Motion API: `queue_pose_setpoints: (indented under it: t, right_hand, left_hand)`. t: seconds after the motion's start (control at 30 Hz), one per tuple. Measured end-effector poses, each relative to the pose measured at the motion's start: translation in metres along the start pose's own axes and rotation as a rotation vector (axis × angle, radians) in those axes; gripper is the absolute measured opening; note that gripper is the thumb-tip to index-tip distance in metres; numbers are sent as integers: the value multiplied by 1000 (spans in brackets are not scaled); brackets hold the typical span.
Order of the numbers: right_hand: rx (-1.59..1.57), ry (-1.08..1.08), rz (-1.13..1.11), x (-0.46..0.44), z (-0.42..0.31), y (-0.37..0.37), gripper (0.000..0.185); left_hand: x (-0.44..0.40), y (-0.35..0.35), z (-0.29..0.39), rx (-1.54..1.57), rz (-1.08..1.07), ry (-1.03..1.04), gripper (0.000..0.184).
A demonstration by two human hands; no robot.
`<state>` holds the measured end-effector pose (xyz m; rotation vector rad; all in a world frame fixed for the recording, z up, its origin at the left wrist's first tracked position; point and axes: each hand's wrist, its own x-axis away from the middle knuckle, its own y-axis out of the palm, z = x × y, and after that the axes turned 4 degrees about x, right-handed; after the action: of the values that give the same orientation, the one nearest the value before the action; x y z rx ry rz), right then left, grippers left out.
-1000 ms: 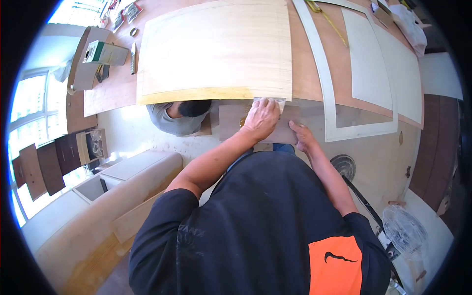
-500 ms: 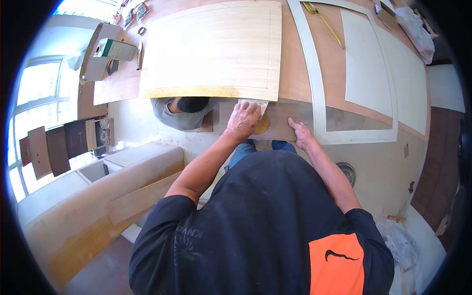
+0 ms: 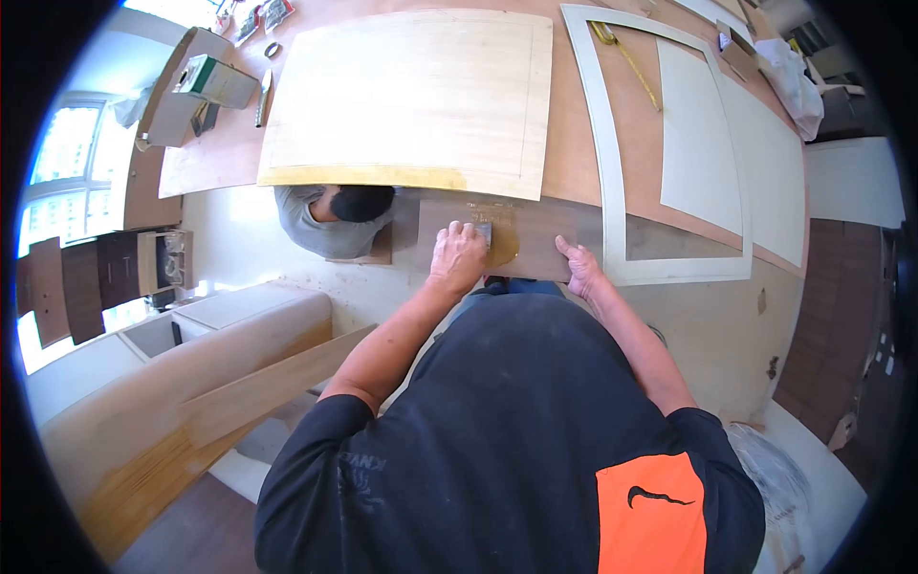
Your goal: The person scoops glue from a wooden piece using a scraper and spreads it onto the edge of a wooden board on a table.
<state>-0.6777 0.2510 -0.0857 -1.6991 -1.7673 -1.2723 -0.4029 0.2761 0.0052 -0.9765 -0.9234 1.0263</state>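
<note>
Below the edge of a pale wood panel lies a small brown board with a patch of yellow-brown paste on it. My left hand is closed round a flat scraper, whose blade touches the paste. The board's right end is held by my right hand, the thumb on top and the other fingers at or under the edge. Along the panel's front edge runs a yellowish strip of the same colour as the paste.
A white frame and a yellow tape measure lie on the table at the right. At the left are a green and white can and a knife. Another person in grey is low beyond the table edge.
My left hand has moved from the panel's front edge down and left onto the board, bringing the scraper to the paste. My right hand keeps its hold on the board.
</note>
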Motion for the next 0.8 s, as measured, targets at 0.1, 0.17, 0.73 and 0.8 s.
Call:
queue_pose_setpoints:
  t: [0.1,0.17,0.73,0.8]
  right_hand:
    - [-33,18,91,2,4,-10,77]
    - [-29,10,223,-8,14,-21,86]
    - [-69,-7,18,13,-5,7,79]
    - [-50,-7,7,15,-10,12,72]
  left_hand:
    - [6,11,6,65,-63,127,17]
    - [6,11,4,112,-64,199,19]
    - [-39,-44,-18,201,197,261,24]
    - [-47,-44,-16,166,196,285,26]
